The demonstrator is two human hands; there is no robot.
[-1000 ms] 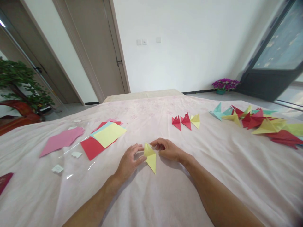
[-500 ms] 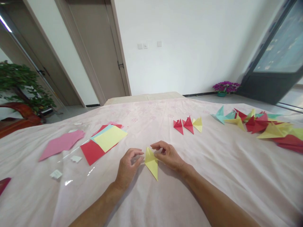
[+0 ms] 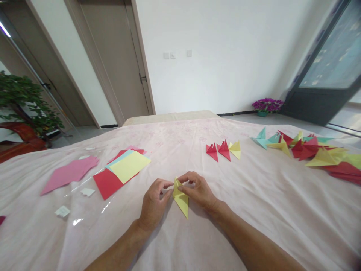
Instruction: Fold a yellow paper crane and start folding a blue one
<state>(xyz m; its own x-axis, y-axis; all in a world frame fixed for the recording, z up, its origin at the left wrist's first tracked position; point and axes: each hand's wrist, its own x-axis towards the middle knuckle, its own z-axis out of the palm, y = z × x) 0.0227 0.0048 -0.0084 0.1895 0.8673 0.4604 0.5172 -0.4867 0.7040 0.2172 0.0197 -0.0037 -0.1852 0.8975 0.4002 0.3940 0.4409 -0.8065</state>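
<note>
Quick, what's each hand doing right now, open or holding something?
Left hand: partly curled at the left edge of the folded yellow paper; whether it grips cannot be told.
Right hand: nearly closed, seemingly pinching the paper's upper part.

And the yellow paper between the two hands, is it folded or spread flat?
Folded. The yellow paper between the left hand and right hand is narrow and pointed, unlike the flat yellow sheet at left.

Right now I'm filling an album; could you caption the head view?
Left hand and right hand at a folded yellow paper, two red origami cranes beyond.
</note>
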